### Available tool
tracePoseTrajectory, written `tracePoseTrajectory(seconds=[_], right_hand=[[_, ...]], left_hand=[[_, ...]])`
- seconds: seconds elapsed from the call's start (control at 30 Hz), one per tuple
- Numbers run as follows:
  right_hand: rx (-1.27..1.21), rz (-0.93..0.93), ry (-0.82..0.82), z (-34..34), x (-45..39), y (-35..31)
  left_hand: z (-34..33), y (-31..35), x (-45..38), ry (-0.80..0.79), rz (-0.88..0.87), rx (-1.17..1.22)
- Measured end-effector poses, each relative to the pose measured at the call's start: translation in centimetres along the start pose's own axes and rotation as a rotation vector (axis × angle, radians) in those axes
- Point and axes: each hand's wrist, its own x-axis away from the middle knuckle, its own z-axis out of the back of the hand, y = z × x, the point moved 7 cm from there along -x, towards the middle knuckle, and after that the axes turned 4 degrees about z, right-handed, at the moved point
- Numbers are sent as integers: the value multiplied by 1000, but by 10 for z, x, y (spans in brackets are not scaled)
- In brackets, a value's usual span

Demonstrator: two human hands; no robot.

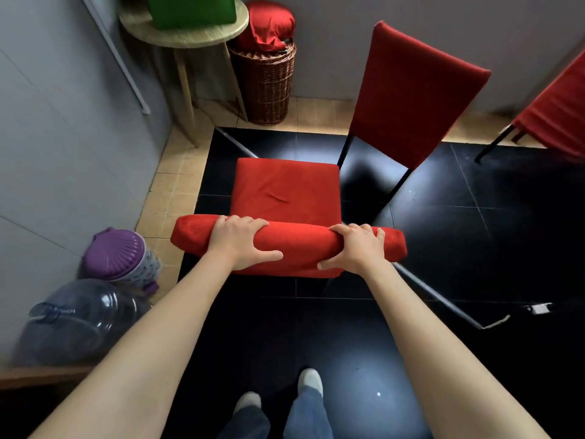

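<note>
A red upholstered chair (pixel 286 188) stands on the black floor right in front of me, its seat facing away and its padded backrest top (pixel 297 240) nearest me. My left hand (pixel 242 240) grips the left part of that backrest top, fingers curled over the far side, thumb on the near side. My right hand (pixel 357 245) grips the right part the same way. Both arms reach straight forward.
A second red chair (pixel 414 93) stands behind to the right, a third (pixel 557 115) at the right edge. A wicker basket (pixel 266 80), round wooden table (pixel 190 36), purple-lidded container (pixel 118 255) and water jug (pixel 79 318) line the left wall. A metal rod (pixel 443 299) lies on the floor.
</note>
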Motion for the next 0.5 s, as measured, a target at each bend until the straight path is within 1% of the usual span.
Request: tracePoseTrajectory(seconds=[0.13,0.37,0.5], right_hand=[[-12,-75,18,-12,28,-8],[2,-135,34,-28,61,-26],[0,-163,78,-33,70,-33]], left_hand=[[-3,-5,11,-11,-64,-17],[-6,-20,25,-26,-74,-44],[-3,-25,27,-22,-95,-43]])
